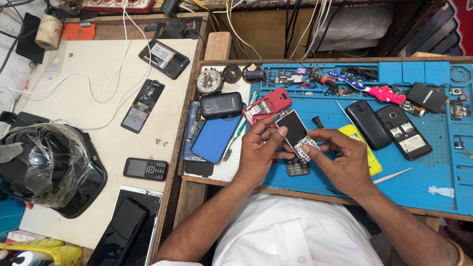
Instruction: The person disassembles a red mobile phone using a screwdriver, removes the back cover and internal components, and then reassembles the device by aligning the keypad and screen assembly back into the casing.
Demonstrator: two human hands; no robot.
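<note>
Over a blue work mat, both my hands hold a small bar phone front with a dark screen and a white keypad frame. My left hand grips its left edge near the screen. My right hand pinches the keypad end from the right. Under the hands lies a dark rubber keypad. A yellow phone shell sits partly hidden behind my right hand.
A red opened phone, a black phone and a blue phone cover lie left of the hands. Two opened black phones, white tweezers and a toothbrush lie right. The white table holds more phones, cables and a wrapped helmet.
</note>
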